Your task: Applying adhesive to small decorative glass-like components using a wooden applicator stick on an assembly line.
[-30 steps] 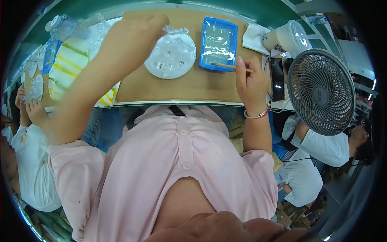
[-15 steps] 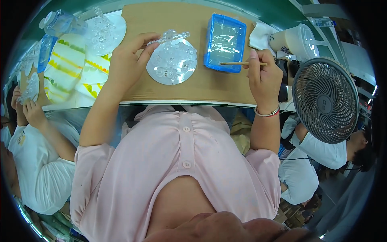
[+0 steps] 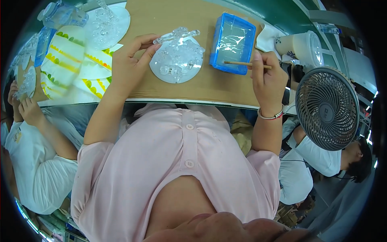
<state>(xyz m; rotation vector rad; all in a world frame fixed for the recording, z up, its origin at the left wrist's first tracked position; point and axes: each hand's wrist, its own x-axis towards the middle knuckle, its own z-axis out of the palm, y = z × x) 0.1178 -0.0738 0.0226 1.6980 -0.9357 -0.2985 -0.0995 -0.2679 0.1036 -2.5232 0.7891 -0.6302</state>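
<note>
The left hand pinches the left end of a clear piece between thumb and fingers, over the far edge of the white disc, which lies on the board. The right hand pinches a stick, tip over the blue tray. A light, steady left pinch seems best (clear plastic looks slippery), the stick held loosely, low-angled and off the rim.
</note>
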